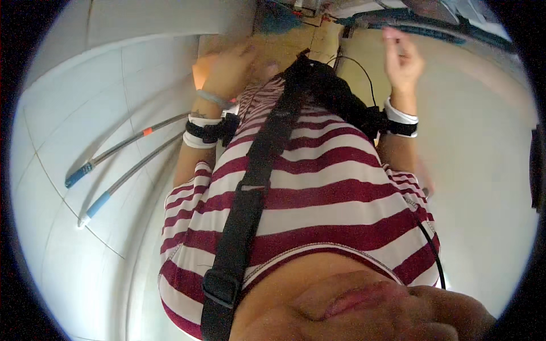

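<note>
My left hand (230,71) is raised at the upper middle, smeared by motion, so its fingers and anything in them cannot be made out. Beside it shows an orange patch (203,71) of something I cannot identify. My right hand (405,62) is lifted at the upper right with fingers bent together in a pinch. Whatever may be between those fingertips is too small to see. Just beyond them runs a dark teal, bar-like thing (421,31), its kind unclear. Both wrists wear white cuffs with black straps.
Two long poles, one with a dark blue end (78,175) and one with a light blue end (98,206), lean at the white tiled wall (62,119) on my left. A black bag (327,85) hangs at my front. A pale surface (478,170) lies to the right.
</note>
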The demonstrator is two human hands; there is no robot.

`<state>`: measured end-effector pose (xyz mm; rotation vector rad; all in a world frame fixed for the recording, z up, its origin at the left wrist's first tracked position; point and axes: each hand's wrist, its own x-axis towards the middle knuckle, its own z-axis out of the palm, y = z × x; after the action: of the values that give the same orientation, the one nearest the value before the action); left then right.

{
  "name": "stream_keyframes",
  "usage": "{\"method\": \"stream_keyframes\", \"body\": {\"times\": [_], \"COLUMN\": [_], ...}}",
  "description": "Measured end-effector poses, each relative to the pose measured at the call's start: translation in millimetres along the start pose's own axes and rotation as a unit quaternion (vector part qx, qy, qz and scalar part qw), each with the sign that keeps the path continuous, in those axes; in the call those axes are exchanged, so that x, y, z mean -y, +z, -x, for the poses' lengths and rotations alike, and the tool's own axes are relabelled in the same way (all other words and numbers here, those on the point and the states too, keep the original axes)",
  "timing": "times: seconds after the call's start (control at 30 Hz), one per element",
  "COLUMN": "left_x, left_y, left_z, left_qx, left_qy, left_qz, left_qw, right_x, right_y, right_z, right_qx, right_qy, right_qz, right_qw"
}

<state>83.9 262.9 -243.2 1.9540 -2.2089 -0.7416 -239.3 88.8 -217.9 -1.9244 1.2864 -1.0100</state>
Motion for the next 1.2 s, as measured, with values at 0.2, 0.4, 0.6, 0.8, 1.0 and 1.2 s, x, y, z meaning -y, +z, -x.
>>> {"method": "stream_keyframes", "body": {"times": [0.2,0.4,0.6,0.8,1.0,1.2], "left_x": [-11.3,-40.5,-41.3,-115.5,-136.8,-120.5], "left_y": [37.7,67.2,47.2,45.3,43.3,77.8], "left_z": [35.8,62.3,61.1,52.6,19.3,27.5], "left_qx": [-0.039,-0.052,-0.006,-0.007,0.064,0.092], "left_qy": [-0.002,-0.046,-0.07,-0.09,-0.105,-0.151], "left_qz": [0.046,0.253,0.308,0.409,0.283,0.221], "left_qw": [0.998,0.965,0.949,0.908,0.951,0.959], "right_x": [-93.6,-145.5,-205.4,-214.6,-213.3,-258.0], "right_y": [43.7,97.7,147.6,114.1,150.8,224.6], "right_z": [48.6,106.6,121.7,119.1,59.0,18.4], "right_qx": [0.288,0.381,0.476,0.44,0.406,0.429], "right_qy": [0.208,0.489,0.194,0.347,0.218,0.052], "right_qz": [-0.007,0.03,0.329,0.255,0.364,0.392], "right_qw": [0.935,0.784,0.792,0.788,0.81,0.812]}}
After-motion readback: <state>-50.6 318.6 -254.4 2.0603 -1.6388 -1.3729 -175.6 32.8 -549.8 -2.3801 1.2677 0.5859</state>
